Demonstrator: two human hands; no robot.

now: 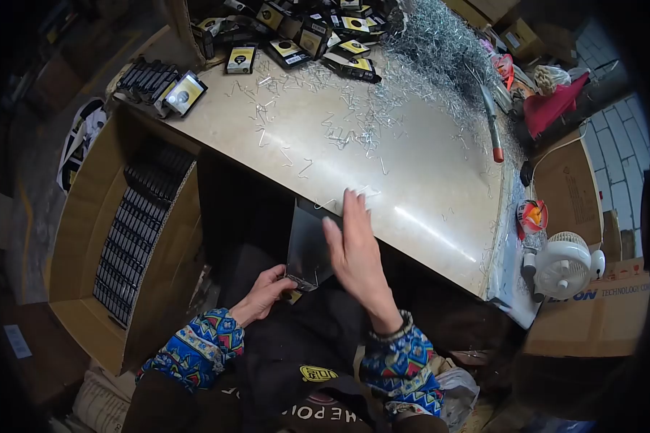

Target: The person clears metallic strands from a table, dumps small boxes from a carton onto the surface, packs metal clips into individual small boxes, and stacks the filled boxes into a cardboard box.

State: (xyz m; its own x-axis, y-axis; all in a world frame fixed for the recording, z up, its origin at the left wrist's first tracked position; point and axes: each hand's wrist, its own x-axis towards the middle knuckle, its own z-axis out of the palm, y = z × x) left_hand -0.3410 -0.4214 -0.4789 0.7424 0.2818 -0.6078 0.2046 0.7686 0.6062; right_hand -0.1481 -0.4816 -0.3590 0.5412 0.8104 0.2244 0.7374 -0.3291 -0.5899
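Note:
My left hand point(266, 290) is closed, thumb and fingers pinching the lower end of a black box point(310, 249) with a bit of yellow near the bottom. A bent wire hook point(315, 277) shows at that end. Beside the box's right side, my right hand point(359, 256) is open, its fingers stretched out and thumb apart. Its fingertips reach over the table's front edge, close to a few loose wire hooks point(368, 192). Whether the right palm touches the box, I cannot tell.
Wire hooks are scattered over the table point(433, 187), with a large heap of hooks point(440, 54) behind. Black-and-yellow boxes point(296, 36) pile at the back. A carton point(79, 289) of packed boxes stands left. A white fan point(562, 263) sits right, near a red-handled tool point(497, 151).

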